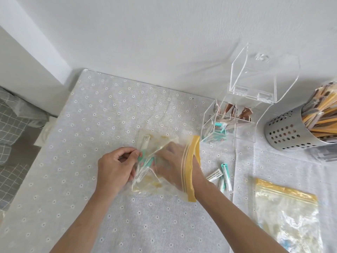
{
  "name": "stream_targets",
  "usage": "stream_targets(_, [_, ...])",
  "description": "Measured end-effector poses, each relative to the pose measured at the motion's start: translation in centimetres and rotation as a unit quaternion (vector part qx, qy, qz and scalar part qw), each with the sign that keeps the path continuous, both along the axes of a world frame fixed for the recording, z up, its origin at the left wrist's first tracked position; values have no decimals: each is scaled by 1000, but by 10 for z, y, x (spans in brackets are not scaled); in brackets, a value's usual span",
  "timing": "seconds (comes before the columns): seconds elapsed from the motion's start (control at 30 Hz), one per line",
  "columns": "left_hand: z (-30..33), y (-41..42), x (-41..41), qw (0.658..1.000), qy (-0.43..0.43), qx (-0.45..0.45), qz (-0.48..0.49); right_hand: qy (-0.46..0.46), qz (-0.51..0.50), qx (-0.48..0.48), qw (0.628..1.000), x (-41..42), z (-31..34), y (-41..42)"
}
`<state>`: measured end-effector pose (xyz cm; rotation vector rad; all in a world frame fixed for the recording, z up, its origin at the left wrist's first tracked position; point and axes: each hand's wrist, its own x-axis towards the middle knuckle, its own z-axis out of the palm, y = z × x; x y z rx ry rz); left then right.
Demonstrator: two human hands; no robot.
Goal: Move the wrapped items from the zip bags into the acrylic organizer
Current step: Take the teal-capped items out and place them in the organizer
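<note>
Left hand [114, 168]: grip clamped from outside on the closed end of a zip bag [164, 167], pinching teal-and-white wrapped sachets [145, 161] through the film. Right hand [171, 161]: inside the same bag through its open yellow zip mouth; seen through the plastic, its grip state cannot be told. The bag lies flat at the desk centre, mouth toward 3 o'clock.

Loose sachets [221, 177]: about four, on the cloth just beside the bag mouth at 3 o'clock. Second zip bag [288, 214]: one, flat at 4 o'clock, well apart, near the front right edge. Acrylic organizer [229, 123]: one, at 1 o'clock, lid [255, 77] raised, holding teal sachets in the near compartment and brown ones behind. Perforated steel holder [291, 132]: one, at 2 o'clock, filled with wrapped sticks.

Open cloth runs from 6 to 11 o'clock, up to the left edge. Desk [91, 115] covered in a pale daisy-print cloth, set against a white wall [145, 33]; checked fabric [9, 115] lies past the left edge.
</note>
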<state>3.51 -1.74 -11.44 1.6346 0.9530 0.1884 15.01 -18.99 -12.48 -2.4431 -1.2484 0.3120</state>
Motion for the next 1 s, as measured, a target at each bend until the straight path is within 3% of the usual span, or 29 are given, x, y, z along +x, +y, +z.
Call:
stream_targets(0.13, [1, -2, 0, 1000, 8, 10, 3, 110, 45, -5, 993, 5, -13, -17])
stream_targets(0.2, [1, -2, 0, 1000, 6, 14, 2, 115, 64, 20, 991, 8, -12, -20])
stream_targets(0.3, [0, -1, 0, 1000, 6, 18, 0, 120, 3, 86, 989, 4, 3, -22])
stream_targets(0.37, [-1, -1, 0, 1000, 7, 21, -1, 107, -35, 62, 992, 3, 10, -29])
stream_targets(0.47, [0, -1, -1, 1000, 0, 18, 1, 169, -86, 137, 972, 6, 20, -50])
stream_targets(0.6, [1, -2, -2, 999, 3, 34, -3, 230, -177, 142, 946, 10, 40, -75])
stream_targets(1.0, [3, -5, -1, 999, 5, 49, 5, 202, -318, 251, 892, 27, 117, -132])
